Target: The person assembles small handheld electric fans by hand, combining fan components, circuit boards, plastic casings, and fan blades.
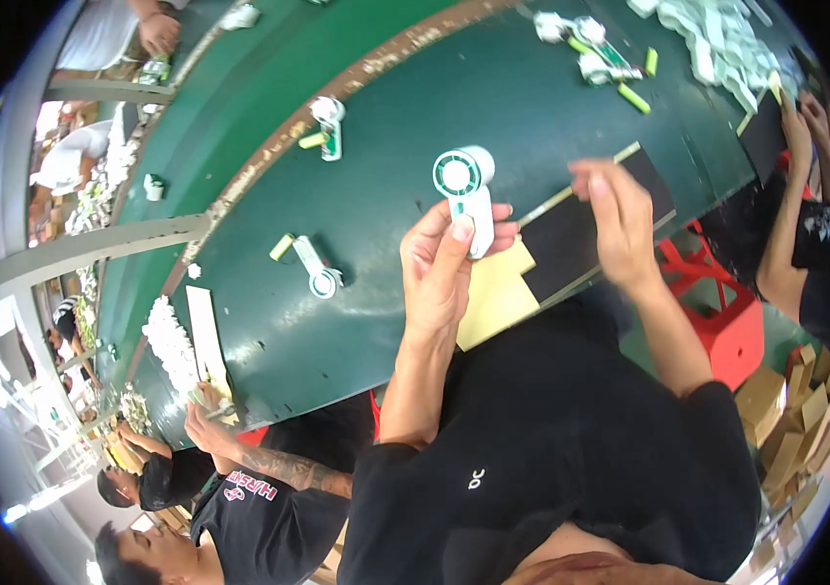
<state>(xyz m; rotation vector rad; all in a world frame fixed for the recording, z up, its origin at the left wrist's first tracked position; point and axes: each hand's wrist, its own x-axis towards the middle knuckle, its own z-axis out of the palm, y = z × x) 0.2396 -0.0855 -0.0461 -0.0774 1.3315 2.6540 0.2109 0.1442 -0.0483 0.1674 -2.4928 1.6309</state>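
Note:
A white handheld fan (pixel 461 174) with a green grille ring is held upright over the table, its round head facing me. My left hand (pixel 442 255) is closed around its handle, thumb across the front. To the right, my right hand (pixel 619 219) is raised above a black board (pixel 590 234), apart from the fan. Its fingers are bent and drawn together; whether anything small is between them cannot be made out. Yellow sheets (pixel 498 297) lie below my left hand, beside the board.
Another fan (pixel 315 268) with a green battery cell (pixel 281 246) lies at the left. Farther off are an open fan (pixel 331 132) and several fan parts (pixel 605 60). Pale strips (pixel 712 44) are heaped at far right. Co-workers flank me; a red stool (pixel 727 327) stands at right.

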